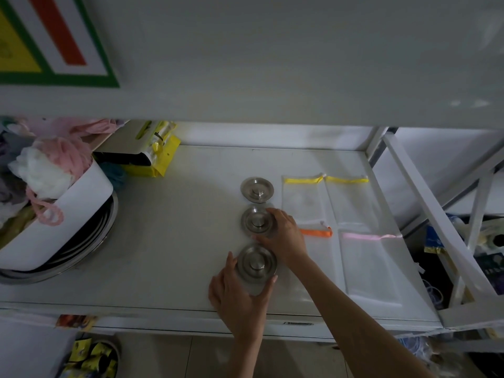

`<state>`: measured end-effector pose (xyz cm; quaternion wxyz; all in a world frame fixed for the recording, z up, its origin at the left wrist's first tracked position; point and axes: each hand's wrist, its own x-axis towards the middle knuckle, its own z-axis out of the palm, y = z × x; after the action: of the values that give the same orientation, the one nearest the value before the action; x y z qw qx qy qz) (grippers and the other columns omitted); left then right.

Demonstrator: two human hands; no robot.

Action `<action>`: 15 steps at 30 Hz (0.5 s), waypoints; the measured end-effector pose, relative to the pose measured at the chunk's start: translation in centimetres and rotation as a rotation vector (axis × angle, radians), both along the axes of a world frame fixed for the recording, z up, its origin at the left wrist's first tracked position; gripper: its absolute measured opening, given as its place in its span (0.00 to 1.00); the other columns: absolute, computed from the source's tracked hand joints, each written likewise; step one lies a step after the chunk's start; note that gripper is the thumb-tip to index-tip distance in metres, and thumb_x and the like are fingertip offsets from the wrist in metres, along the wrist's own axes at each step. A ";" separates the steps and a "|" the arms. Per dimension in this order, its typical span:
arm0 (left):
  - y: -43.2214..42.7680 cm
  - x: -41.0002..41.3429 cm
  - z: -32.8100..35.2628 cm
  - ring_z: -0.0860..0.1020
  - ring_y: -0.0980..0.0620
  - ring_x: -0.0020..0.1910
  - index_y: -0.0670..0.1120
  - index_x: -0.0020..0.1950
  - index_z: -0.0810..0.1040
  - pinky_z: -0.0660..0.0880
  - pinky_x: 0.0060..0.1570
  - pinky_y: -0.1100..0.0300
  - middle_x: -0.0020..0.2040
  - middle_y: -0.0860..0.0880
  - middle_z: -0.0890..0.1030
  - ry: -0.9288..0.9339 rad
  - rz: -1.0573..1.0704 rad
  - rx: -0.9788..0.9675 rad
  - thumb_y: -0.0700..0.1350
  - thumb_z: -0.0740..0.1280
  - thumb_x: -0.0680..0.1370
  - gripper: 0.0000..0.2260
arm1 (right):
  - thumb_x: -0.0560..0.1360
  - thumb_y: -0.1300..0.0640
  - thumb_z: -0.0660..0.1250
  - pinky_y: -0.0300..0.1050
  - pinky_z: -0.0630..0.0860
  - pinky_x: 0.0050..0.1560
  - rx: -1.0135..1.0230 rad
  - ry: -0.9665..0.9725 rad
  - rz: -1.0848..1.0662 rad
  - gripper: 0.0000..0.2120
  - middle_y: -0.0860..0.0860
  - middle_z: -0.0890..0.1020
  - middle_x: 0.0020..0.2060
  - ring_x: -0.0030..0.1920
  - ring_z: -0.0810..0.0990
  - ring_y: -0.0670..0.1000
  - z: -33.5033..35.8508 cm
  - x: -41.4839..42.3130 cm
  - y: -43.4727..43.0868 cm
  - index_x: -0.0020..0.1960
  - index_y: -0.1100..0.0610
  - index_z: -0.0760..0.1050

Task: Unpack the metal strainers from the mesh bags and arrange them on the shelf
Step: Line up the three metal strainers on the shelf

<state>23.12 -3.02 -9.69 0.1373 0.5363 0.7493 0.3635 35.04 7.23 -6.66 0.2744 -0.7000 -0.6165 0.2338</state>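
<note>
Left hand cups near strainer; right hand grips middle strainer on shelf.

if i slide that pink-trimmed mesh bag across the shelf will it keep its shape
Probably not. The pink-trimmed mesh bag lies flat and see-through on the shelf, so it looks empty, thin and floppy; a push would likely bunch it. It also seems very light, so it may drag along with a neighbouring bag.

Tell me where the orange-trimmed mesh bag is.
In the head view, the orange-trimmed mesh bag lies flat on the shelf, right of the middle strainer, just past the right hand and below a yellow-trimmed bag.
</note>
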 end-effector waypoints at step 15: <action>0.0 0.0 -0.2 0.74 0.42 0.61 0.48 0.72 0.69 0.63 0.66 0.47 0.59 0.50 0.82 0.006 -0.014 -0.024 0.68 0.75 0.59 0.47 | 0.62 0.44 0.77 0.48 0.73 0.57 0.000 -0.018 0.002 0.34 0.51 0.79 0.59 0.60 0.75 0.54 -0.5 0.3 0.1 0.64 0.51 0.71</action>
<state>23.16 -3.01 -9.85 0.1440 0.5410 0.7502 0.3518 35.33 7.34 -7.21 0.2685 -0.7016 -0.6195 0.2277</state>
